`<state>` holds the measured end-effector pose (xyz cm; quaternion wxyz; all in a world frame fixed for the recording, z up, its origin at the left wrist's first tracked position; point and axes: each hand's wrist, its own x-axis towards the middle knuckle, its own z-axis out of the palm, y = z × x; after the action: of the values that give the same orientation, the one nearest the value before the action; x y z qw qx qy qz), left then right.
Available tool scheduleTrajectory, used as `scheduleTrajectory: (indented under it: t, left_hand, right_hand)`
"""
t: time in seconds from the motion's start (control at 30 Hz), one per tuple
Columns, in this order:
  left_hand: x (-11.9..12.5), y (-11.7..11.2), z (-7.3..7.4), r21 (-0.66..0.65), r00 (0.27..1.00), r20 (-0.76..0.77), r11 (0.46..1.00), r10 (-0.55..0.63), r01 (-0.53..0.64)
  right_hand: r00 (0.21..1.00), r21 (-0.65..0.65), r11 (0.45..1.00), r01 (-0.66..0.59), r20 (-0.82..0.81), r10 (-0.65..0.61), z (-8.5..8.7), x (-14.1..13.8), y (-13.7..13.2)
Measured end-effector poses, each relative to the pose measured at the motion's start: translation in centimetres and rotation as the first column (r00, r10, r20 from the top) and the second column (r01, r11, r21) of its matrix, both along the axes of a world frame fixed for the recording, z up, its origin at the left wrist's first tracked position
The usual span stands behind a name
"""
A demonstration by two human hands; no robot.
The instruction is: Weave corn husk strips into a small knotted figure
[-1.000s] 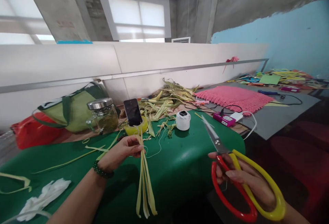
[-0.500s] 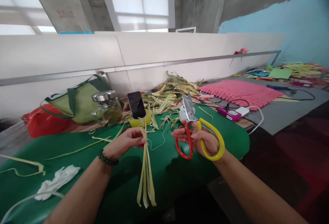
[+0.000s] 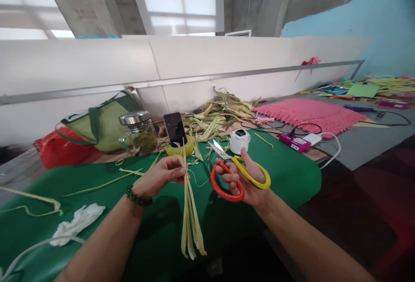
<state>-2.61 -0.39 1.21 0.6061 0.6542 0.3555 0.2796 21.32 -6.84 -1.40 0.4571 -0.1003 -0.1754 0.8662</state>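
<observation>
My left hand (image 3: 163, 173), with a dark green bead bracelet at the wrist, pinches a bundle of pale corn husk strips (image 3: 191, 217) near its top. The strips hang down over the green mat (image 3: 279, 161). In my right hand (image 3: 248, 180) are scissors (image 3: 238, 176) with one red and one yellow handle. Fingers pass through the red loop and the thumb through the yellow one. The blades are parted and point up and left, toward the top of the bundle but apart from it. A white spool (image 3: 240, 141) stands behind the scissors.
A phone (image 3: 174, 128) leans upright at a yellow tape roll (image 3: 189, 147), beside a glass jar (image 3: 139, 133). Behind lies a heap of dried husks (image 3: 227, 107). A purple power strip (image 3: 294, 141) and pink fabric (image 3: 314, 113) are at right, white tissue (image 3: 78, 223) at left.
The scissors have swung left and tilted from nearly upright toward the bundle, uncovering the white spool. My left hand still holds the strips. The whole view has shifted slightly.
</observation>
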Motion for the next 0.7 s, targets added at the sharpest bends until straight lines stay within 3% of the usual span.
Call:
scheduleTrajectory:
  t: [0.33, 0.47, 0.57, 0.63, 0.7]
  left_hand:
    - [0.3, -0.2, 0.4, 0.058, 1.0, 0.026, 0.998, 0.001, -0.003]
    - [0.2, -0.2, 0.3, 0.052, 1.0, 0.015, 0.999, 0.015, -0.016]
    - [0.0, -0.1, 0.0, 0.053, 0.999, 0.031, 0.999, 0.009, -0.01]
    - [-0.1, -0.1, -0.2, 0.042, 0.999, 0.048, 0.999, 0.0, -0.002]
    - [-0.2, -0.2, -0.3, 0.029, 0.999, 0.052, 0.999, 0.014, -0.016]
  right_hand:
    - [0.999, -0.072, 0.996, 0.043, -0.002, -0.043, 0.0, -1.0, -0.3]
    - [0.974, 0.07, 0.996, 0.057, 0.216, -0.071, -0.6, -1.1, -0.7]
    - [0.833, 0.331, 0.941, 0.065, 0.501, -0.234, -1.2, -1.2, -2.5]
    - [0.64, 0.525, 0.851, 0.002, 0.653, -0.405, -1.4, -1.1, -4.1]
    - [0.587, 0.586, 0.81, -0.037, 0.668, -0.457, -1.4, -0.7, -5.7]
